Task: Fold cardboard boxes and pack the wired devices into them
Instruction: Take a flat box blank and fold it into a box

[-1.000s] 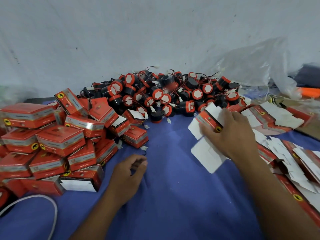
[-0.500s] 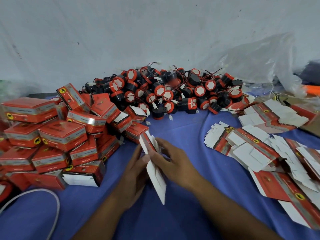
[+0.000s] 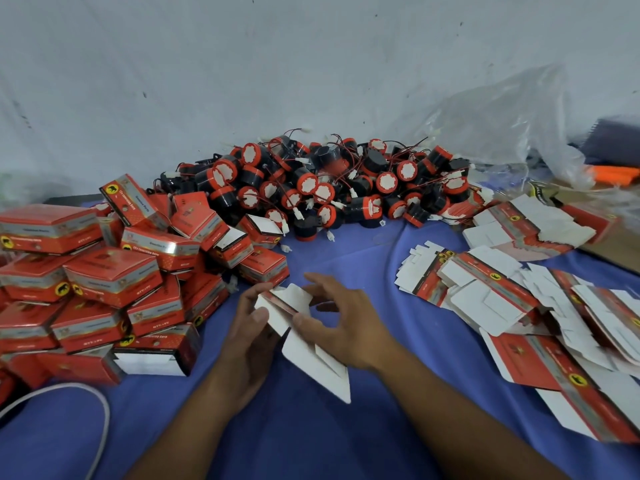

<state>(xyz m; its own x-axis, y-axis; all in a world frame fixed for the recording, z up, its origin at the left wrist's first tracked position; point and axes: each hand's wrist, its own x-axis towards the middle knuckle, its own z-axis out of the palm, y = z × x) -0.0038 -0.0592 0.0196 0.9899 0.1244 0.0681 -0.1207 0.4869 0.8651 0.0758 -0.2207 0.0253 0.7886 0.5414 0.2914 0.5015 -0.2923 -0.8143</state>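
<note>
Left hand (image 3: 250, 329) and right hand (image 3: 346, 323) both pinch the light, bendy box blank (image 3: 313, 363) mid-table; probably best gripped along its creases.

Left hand (image 3: 251, 330): grips the upper end of the cardboard blank (image 3: 313, 363), thumb on its near face.
Right hand (image 3: 346, 323): thumb and forefinger pinch the blank, other fingers spread.
Forearms: converge from the bottom edge.

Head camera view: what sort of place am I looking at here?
Probably a small hand-packing workstation: a heap of wired devices, stacked folded boxes on the left, and flat box blanks on the right.
</note>
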